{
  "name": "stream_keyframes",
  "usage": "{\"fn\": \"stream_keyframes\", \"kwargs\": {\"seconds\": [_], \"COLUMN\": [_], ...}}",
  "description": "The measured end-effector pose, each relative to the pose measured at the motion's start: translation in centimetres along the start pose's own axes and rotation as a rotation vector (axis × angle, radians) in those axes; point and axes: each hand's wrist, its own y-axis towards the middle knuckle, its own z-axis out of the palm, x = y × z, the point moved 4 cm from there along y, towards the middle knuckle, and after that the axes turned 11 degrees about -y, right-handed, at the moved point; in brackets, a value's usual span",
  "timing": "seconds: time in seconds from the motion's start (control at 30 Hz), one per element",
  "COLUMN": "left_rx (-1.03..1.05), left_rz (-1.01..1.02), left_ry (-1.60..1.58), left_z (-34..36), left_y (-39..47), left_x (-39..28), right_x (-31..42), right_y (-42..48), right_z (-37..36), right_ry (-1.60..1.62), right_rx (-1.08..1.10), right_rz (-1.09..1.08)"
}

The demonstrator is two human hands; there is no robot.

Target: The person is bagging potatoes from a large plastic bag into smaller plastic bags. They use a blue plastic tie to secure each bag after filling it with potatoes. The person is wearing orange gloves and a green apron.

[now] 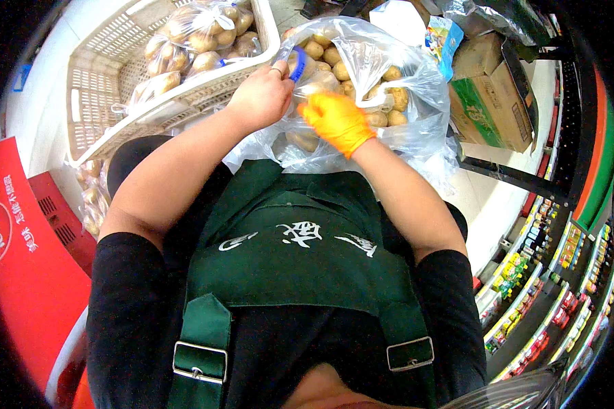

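A large clear plastic sack [419, 87] of potatoes [341, 70] lies before me. At its left side, my bare left hand [264, 96], with a ring on one finger, pinches a small clear plastic bag [314, 84] near a blue strip [298, 64]. Potatoes show through this bag's film. My right hand [337, 121] wears an orange glove and is slightly blurred, its fingers curled beside the small bag; whether they grip the film is unclear.
Left stands a white plastic crate [94, 87] with tied bags of potatoes [204, 30]. More bagged potatoes [93, 197] sit below it. A cardboard box [491, 97] and a blue packet [442, 43] lie right of the sack. Stocked shelves [537, 286] line the far right.
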Motion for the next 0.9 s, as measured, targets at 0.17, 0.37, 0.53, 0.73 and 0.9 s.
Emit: {"fn": "stream_keyframes", "kwargs": {"seconds": [0.17,0.37,0.53,0.73,0.9], "left_rx": [-0.029,0.034,0.05,0.136,0.188], "left_rz": [0.183,0.053,0.117,-0.162,-0.188], "left_ry": [0.014,0.097,0.158,-0.024,-0.062], "left_z": [0.0,1.2,1.2,2.2,1.4], "left_y": [0.9,1.8,2.0,2.1,1.0], "left_x": [-1.4,-1.7,-2.8,-2.1,-1.0], "right_x": [-0.1,0.0,0.9,1.5,-2.3], "right_y": [-0.8,2.0,1.7,-0.2,-0.6], "right_z": [6.5,9.4,10.0,9.3,4.0], "right_ry": [0.425,1.146,1.354,1.541,0.944], "right_rx": [0.175,0.246,0.262,0.085,0.427], "right_rz": [-0.054,0.224,0.249,0.295,0.134]}}
